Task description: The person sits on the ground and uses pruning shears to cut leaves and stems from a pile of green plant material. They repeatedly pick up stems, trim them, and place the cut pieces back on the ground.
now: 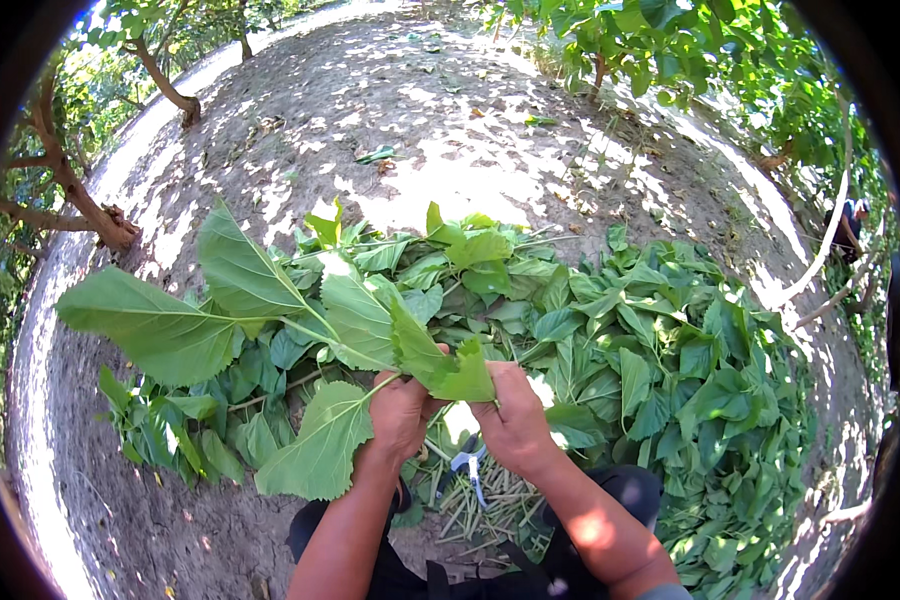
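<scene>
Two-handed grip (400,415) on sprig (358,318), broad soil (290,170) beyond leaf pile (670,370)

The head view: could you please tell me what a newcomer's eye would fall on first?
First, the leafy branch at the centre, its broad leaves spreading leftward from the left hand and right hand. Next, the big heap of green leaves, beyond the hands and down the right side. Below the hands, a blue and white tool shows near pale stems.

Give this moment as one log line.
left hand: grips leafy shoot | right hand: grips leaf | below: bare stems, blue-and-white tool | ahead: leaf pile
</scene>
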`<control>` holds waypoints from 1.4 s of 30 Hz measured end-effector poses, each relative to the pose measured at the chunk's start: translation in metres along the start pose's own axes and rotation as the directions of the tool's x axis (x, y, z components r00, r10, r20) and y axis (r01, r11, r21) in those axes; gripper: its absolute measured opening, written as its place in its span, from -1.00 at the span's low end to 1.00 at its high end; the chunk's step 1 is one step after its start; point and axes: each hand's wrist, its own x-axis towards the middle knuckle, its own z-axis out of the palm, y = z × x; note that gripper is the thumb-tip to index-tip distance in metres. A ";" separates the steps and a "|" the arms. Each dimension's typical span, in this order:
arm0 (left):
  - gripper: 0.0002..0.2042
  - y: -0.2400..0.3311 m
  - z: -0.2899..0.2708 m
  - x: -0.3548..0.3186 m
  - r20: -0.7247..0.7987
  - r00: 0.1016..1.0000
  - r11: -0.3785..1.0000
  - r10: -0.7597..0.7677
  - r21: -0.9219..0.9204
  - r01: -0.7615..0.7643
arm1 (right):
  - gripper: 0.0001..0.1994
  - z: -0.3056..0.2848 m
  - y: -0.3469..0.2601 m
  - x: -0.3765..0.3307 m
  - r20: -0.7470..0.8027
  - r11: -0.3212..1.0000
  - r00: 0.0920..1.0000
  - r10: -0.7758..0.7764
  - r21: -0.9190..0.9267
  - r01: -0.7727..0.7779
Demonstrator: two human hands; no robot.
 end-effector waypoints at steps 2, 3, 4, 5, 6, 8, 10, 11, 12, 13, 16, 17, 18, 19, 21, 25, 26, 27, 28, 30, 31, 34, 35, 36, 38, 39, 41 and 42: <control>-0.78 -0.005 0.000 0.001 0.066 0.997 0.999 0.034 0.000 -0.034 | -0.70 0.001 -0.002 0.000 0.008 0.990 1.000 -0.026 -0.142 0.027; -0.79 -0.007 -0.001 0.002 0.098 0.994 0.999 0.051 -0.001 -0.051 | -0.70 0.002 0.001 0.000 0.006 0.992 1.000 -0.023 -0.128 0.023; -0.79 -0.008 -0.001 0.002 0.092 0.996 0.999 0.021 -0.031 -0.019 | -0.70 0.003 0.006 -0.001 0.004 0.993 1.000 -0.019 -0.114 0.019; -0.80 -0.007 0.000 0.003 0.089 0.996 0.998 -0.008 -0.062 0.014 | -0.71 0.003 0.008 0.000 0.001 0.995 1.000 -0.016 -0.103 0.016; -0.80 -0.007 0.001 0.003 0.087 0.995 0.995 -0.038 -0.094 0.046 | -0.73 0.003 0.008 -0.001 -0.012 0.999 0.999 0.034 -0.035 -0.034; -0.76 -0.003 0.005 0.002 0.072 0.997 0.986 -0.023 -0.165 0.035 | -0.76 0.001 0.006 0.000 -0.028 0.986 0.991 0.133 0.102 -0.129; -0.74 0.000 0.006 0.002 0.059 0.998 0.982 -0.031 -0.185 0.042 | -0.81 -0.001 0.004 -0.001 0.001 0.930 0.961 0.277 0.252 -0.268; -0.74 0.000 0.004 0.003 0.051 0.997 0.984 -0.050 -0.170 0.059 | -0.83 -0.001 0.004 -0.002 0.027 0.885 0.937 0.347 0.323 -0.337; -0.75 0.001 0.003 0.003 0.043 0.997 0.985 -0.070 -0.156 0.075 | -0.83 -0.002 0.003 -0.001 0.011 0.838 0.927 0.375 0.423 -0.344; -0.75 0.003 0.003 0.002 0.051 0.997 0.989 -0.061 -0.133 0.067 | -0.84 -0.003 0.002 0.001 -0.002 0.782 0.914 0.405 0.519 -0.345; -0.75 0.005 0.003 0.000 0.069 0.997 0.995 -0.040 -0.090 0.046 | -0.83 -0.007 0.006 0.005 -0.009 0.540 0.866 0.500 0.785 -0.303; -0.75 0.006 0.002 0.000 0.071 0.997 0.995 -0.034 -0.096 0.041 | -0.82 -0.008 0.008 0.006 -0.002 0.441 0.848 0.530 0.855 -0.273; -0.75 0.007 0.001 0.000 0.073 0.997 0.994 -0.027 -0.103 0.035 | -0.84 -0.011 0.007 0.009 -0.009 0.400 0.841 0.541 0.882 -0.248; -0.75 0.009 0.001 0.000 0.071 0.997 0.993 -0.025 -0.115 0.034 | -0.85 -0.015 0.009 0.011 0.031 0.317 0.839 0.543 0.918 -0.239; -0.75 0.011 0.000 0.000 0.069 0.997 0.989 -0.032 -0.142 0.042 | -0.86 -0.025 0.013 0.013 0.108 0.146 0.830 0.548 0.964 -0.222; -0.78 0.013 0.000 -0.001 0.098 0.995 0.988 -0.028 -0.151 0.042 | -0.81 -0.031 0.013 0.015 0.190 0.058 0.775 0.602 0.958 -0.281; -0.78 0.013 -0.002 -0.001 0.099 0.995 0.988 -0.020 -0.149 0.035 | -0.82 -0.033 0.013 0.015 0.217 0.025 0.777 0.590 0.958 -0.287; -0.78 0.013 -0.004 0.000 0.100 0.995 0.989 -0.013 -0.147 0.027 | -0.82 -0.036 0.014 0.015 0.244 -0.008 0.779 0.577 0.956 -0.294; -0.78 0.013 -0.006 0.000 0.101 0.995 0.989 -0.004 -0.146 0.019 | -0.83 -0.039 0.014 0.015 0.271 -0.040 0.781 0.563 0.953 -0.301; -0.78 0.016 -0.009 0.000 0.130 0.992 0.995 -0.007 -0.096 0.020 | -0.84 -0.040 0.007 0.018 0.231 0.057 0.771 0.594 0.944 -0.326; -0.77 0.017 -0.010 0.000 0.144 0.990 0.997 -0.010 -0.071 0.020 | -0.85 -0.040 0.006 0.019 0.210 0.105 0.766 0.607 0.935 -0.339; -0.76 0.013 -0.008 -0.003 0.189 0.981 0.997 -0.050 0.066 0.038 | -0.89 -0.031 0.008 0.017 0.221 0.215 0.783 0.582 0.886 -0.410; -0.75 0.012 -0.006 -0.004 0.199 0.978 0.992 -0.067 0.116 0.045 | -0.89 -0.029 0.007 0.016 0.217 0.257 0.780 0.587 0.863 -0.434; -0.75 0.012 -0.003 -0.006 0.189 0.977 0.984 -0.098 0.169 0.066 | -0.90 -0.025 0.014 0.012 0.228 0.295 0.778 0.586 0.834 -0.467; -0.74 0.007 -0.003 -0.006 0.244 0.963 0.973 -0.114 0.222 0.059 | -0.85 -0.013 0.008 0.010 0.219 0.284 0.756 0.617 0.834 -0.473; -0.74 0.005 -0.002 -0.005 0.270 0.955 0.967 -0.124 0.249 0.055 | -0.83 -0.009 0.005 0.009 0.214 0.278 0.745 0.632 0.835 -0.475; -0.74 0.004 0.000 -0.007 0.310 0.936 0.947 -0.166 0.314 0.064 | -0.77 -0.005 0.011 0.005 0.304 0.290 0.759 0.576 0.793 -0.537; -0.74 0.003 0.001 -0.008 0.335 0.924 0.937 -0.186 0.343 0.064 | -0.76 -0.003 0.012 0.003 0.342 0.269 0.753 0.562 0.786 -0.557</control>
